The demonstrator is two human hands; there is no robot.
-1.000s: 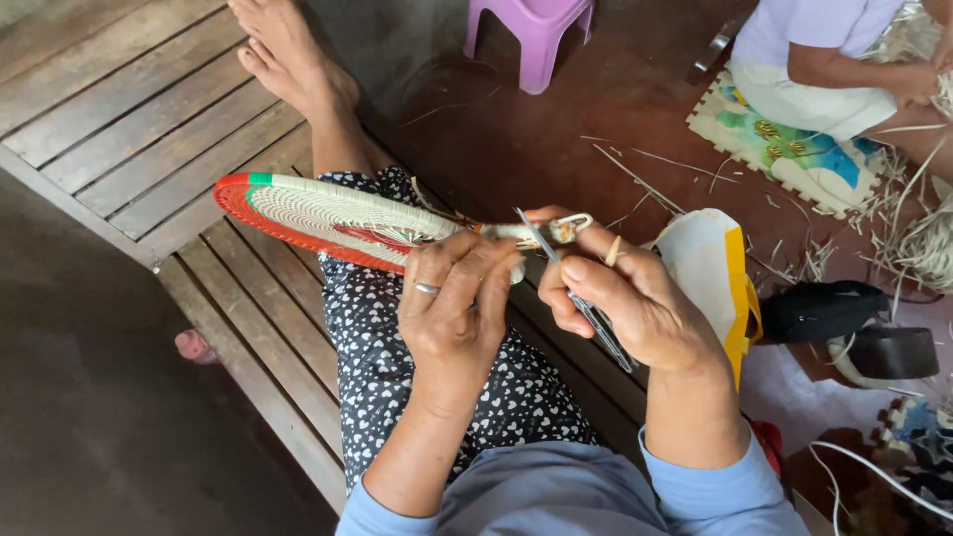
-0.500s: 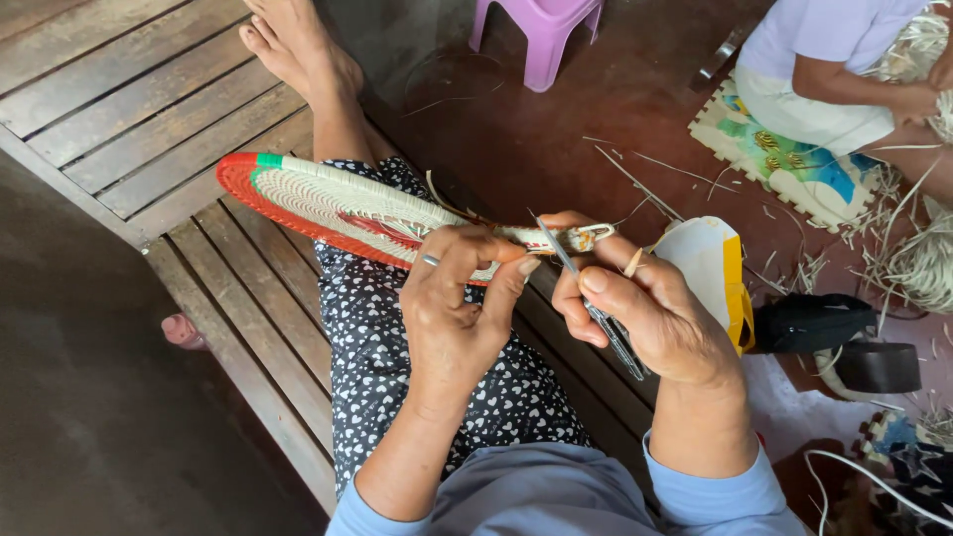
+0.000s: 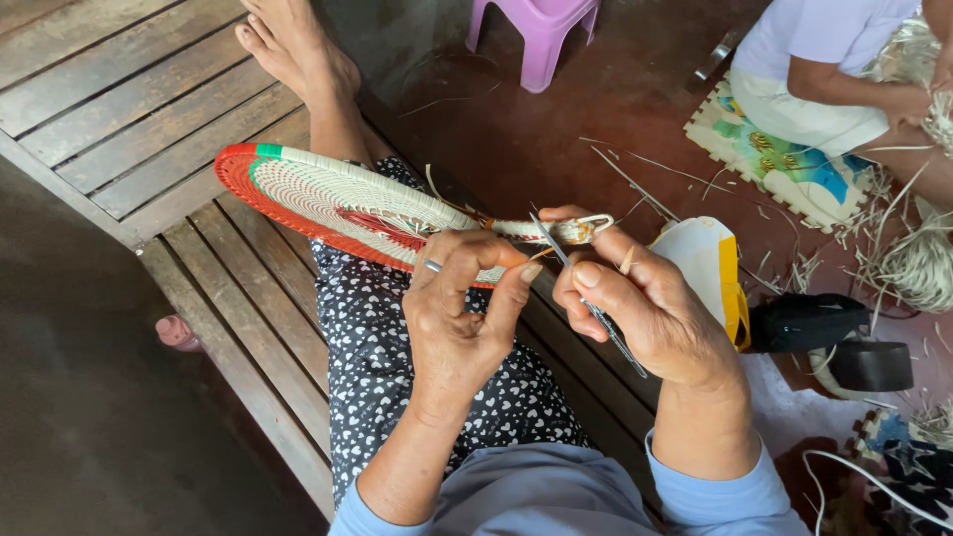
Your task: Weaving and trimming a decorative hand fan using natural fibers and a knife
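A round woven fan, cream with a red rim and a green patch, lies tilted over my lap. My left hand, a ring on one finger, grips the fan near where the disc meets its wrapped handle. My right hand pinches the handle's end with its fingertips and also holds a thin metal tool that runs diagonally through the fist, its tip beside the handle. A short straw strand sticks out between the right fingers.
I sit on a slatted wooden bench, legs stretched out. A purple plastic stool stands ahead. Another person sits on a colourful mat at upper right among loose straw. A yellow-and-white bag and black items lie right.
The fan has tilted so more of its face shows, and its handle has shifted slightly right. My left thumb has moved up against the handle's base. The right hand keeps its grip.
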